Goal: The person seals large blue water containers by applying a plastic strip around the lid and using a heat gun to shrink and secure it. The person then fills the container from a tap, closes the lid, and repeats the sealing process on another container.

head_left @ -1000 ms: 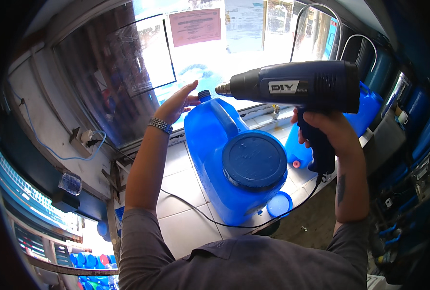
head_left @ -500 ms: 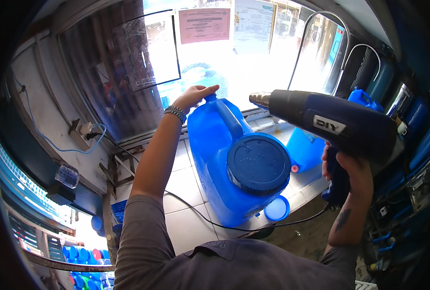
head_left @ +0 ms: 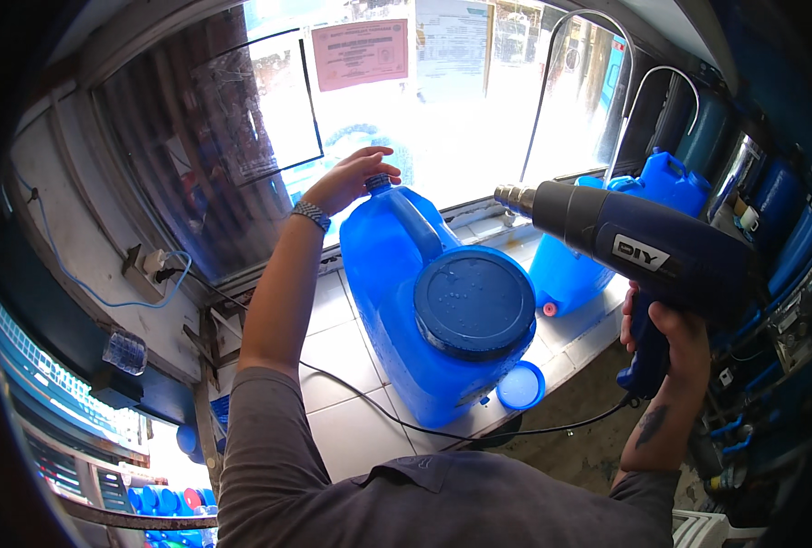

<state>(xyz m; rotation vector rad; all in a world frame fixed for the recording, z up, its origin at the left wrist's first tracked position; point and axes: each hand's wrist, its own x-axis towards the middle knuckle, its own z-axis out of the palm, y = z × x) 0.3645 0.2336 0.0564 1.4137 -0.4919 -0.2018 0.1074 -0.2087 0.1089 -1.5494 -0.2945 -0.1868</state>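
Observation:
A big blue water jug point(head_left: 392, 320) lies on the tiled counter, its wide dark-blue lid point(head_left: 474, 301) facing up toward me. Beyond the handle, at the jug's far end, is a small dark cap point(head_left: 379, 184). My left hand point(head_left: 349, 180) is at that cap with its fingers stretched out and apart; whether the palm touches it I cannot tell. In my right hand point(head_left: 675, 333) is a dark-blue heat gun point(head_left: 639, 237), gripped by its handle. Its metal nozzle points left, above and to the right of the jug, well apart from the cap.
The heat gun's black cord point(head_left: 516, 431) runs across the white tiled counter point(head_left: 337, 425) to a wall socket point(head_left: 155, 264). A loose blue cap point(head_left: 520, 386) lies by the near edge. Another blue container point(head_left: 566, 274) stands to the right, near curved metal pipes point(head_left: 627, 91). A window is ahead.
My left fingers have lifted and spread at the small cap, showing more of it. The view has shifted slightly right; the heat gun stays in my right hand, its nozzle a little lower.

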